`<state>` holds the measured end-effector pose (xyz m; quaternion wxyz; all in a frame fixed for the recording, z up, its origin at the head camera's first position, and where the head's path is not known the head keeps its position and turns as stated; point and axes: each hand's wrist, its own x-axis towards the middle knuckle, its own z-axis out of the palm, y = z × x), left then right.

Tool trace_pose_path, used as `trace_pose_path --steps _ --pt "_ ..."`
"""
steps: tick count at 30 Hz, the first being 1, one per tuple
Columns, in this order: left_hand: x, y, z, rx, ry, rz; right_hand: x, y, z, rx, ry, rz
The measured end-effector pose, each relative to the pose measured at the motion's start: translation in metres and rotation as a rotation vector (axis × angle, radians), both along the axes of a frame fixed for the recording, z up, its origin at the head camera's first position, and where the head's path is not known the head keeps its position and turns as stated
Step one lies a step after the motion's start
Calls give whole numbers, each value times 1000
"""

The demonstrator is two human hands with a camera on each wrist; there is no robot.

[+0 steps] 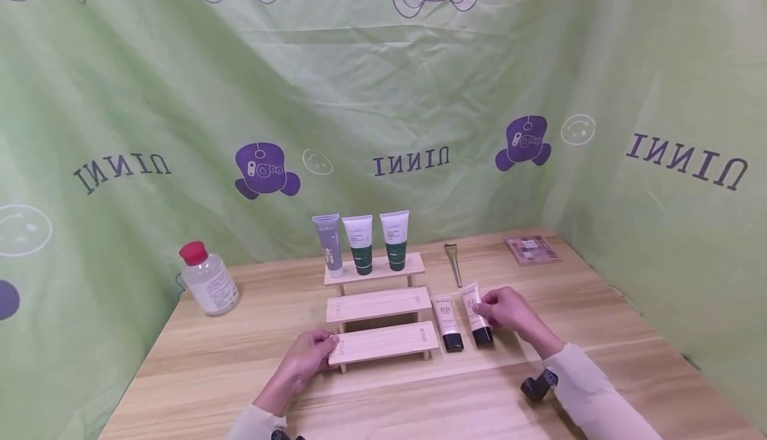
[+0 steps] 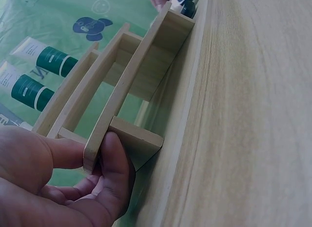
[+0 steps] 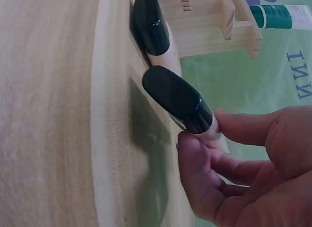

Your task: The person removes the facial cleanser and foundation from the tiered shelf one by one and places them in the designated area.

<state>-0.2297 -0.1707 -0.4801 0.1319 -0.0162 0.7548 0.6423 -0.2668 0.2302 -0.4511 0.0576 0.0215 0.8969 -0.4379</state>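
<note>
A three-tier wooden stand [image 1: 383,345] is in the middle of the table. My left hand [image 1: 308,356] pinches the left end of its lowest step, thumb on top and fingers beneath, as the left wrist view shows. Between thumb and fingers, my right hand [image 1: 509,309] holds a pink BB cream tube [image 1: 471,297] with a black cap [image 3: 178,97]. A matching BB cream tube [image 1: 445,313] lies just left of it, beside the stand. On the top step stand a grey-purple tube [image 1: 328,243] and two white-and-green tubes [image 1: 361,243], caps down.
At the left of the table stands a clear bottle [image 1: 214,287] with a red cap. A flat brush [image 1: 453,263] lies behind the BB cream tubes, and a pink makeup palette [image 1: 532,250] is at the back right. Green printed cloth [image 1: 347,94] hangs around the table.
</note>
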Motion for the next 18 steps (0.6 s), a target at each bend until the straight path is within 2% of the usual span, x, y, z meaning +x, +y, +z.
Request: trace_pose_path --steps 5,18 --pt "0 0 1 0 -5 2 -3 1 -7 65 -15 13" --pt "0 1 0 20 19 -7 -4 1 -14 140 59 0"
